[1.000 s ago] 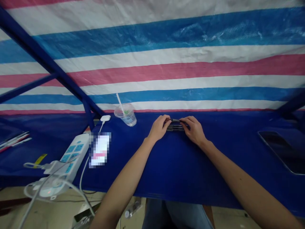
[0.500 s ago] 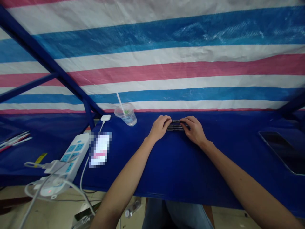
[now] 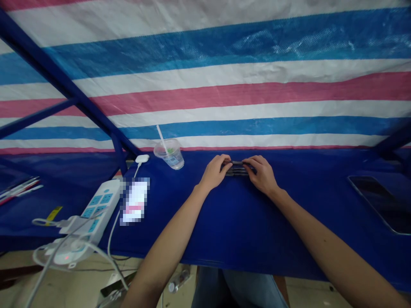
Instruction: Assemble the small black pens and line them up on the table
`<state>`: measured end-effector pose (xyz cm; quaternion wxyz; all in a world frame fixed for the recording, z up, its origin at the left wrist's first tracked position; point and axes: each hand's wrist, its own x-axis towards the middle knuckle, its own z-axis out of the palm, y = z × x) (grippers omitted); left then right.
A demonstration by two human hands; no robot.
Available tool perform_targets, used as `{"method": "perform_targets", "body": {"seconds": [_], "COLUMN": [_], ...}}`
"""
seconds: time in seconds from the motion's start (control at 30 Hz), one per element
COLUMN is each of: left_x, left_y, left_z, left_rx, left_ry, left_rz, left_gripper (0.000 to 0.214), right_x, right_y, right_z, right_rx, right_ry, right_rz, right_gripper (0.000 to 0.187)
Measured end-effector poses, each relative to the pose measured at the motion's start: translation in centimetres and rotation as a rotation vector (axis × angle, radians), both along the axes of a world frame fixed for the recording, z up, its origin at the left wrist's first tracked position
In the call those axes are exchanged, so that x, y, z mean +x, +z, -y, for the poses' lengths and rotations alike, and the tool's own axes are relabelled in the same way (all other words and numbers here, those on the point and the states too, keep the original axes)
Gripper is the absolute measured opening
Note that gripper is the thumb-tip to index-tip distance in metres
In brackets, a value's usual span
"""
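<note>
Two hands (image 3: 214, 172) (image 3: 261, 174), one cup (image 3: 175, 160), one straw (image 3: 161, 137)

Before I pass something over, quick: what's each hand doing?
Left hand: closed on one end of a slim dark item.
Right hand: closed on its other end.

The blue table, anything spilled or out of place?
No spill shows. The white power strip looks precarious: its near end seems to jut past the front edge of the blue table. The central black pens look parallel.
</note>
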<state>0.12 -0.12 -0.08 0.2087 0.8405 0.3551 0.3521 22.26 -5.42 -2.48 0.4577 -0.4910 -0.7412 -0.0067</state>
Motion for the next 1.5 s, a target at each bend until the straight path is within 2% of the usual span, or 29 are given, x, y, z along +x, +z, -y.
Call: {"method": "perform_targets", "body": {"seconds": [0.17,0.3,0.4,0.53,0.63,0.7,0.83,0.97,1.07,1.13,1.33,1.43,1.5], "left_x": [-0.01,0.07,0.06,0.00,0.04,0.08,0.07,0.02,-0.01,-0.02,0.06,0.08,0.09], "left_y": [0.01,0.17,0.19,0.18,0.21,0.26,0.32,0.29,0.32,0.36,0.44,0.53,0.61], "left_z": [-0.12,0.05,0.09,0.00,0.06,0.11,0.11,0.17,0.23,0.26,0.33,0.32,0.36], "left_rx": [0.031,0.006,0.004,0.029,0.012,0.010,0.036,0.002,0.017,0.029,0.018,0.030,0.016], "left_ry": [-0.028,-0.011,-0.009,-0.032,-0.024,-0.021,-0.049,-0.048,-0.062,-0.076,-0.054,-0.089,-0.085], "left_rz": [-0.031,-0.005,-0.030,-0.045,-0.019,-0.021,-0.034,-0.014,-0.037,-0.047,-0.059,-0.055,-0.047], "left_gripper": [0.028,0.017,0.016,0.033,0.018,0.015,0.031,0.016,0.016,0.027,0.019,0.031,0.024], "right_x": [-0.02,0.00,-0.04,-0.12,-0.09,-0.06,-0.04,0.01,0.01,0.00,-0.04,-0.11,-0.15], "right_y": [0.04,0.11,0.18,0.34,0.42,0.38,0.15,0.02,0.00,-0.02,0.06,0.15,0.16], "right_z": [0.02,0.03,0.09,0.20,0.21,0.17,0.09,0.06,0.09,0.11,0.17,0.23,0.24], "right_rx": [-0.008,-0.022,-0.020,-0.003,-0.002,-0.006,-0.006,-0.017,-0.017,-0.018,-0.029,-0.024,-0.017], "right_ry": [0.020,0.017,0.018,0.028,0.026,0.026,0.035,0.035,0.041,0.050,0.049,0.056,0.058], "right_rz": [0.016,-0.010,-0.003,0.032,0.019,0.007,0.018,0.010,0.022,0.035,0.023,0.044,0.054], "right_gripper": [0.019,0.020,0.021,0.019,0.019,0.019,0.020,0.020,0.020,0.020,0.020,0.020,0.020]}}
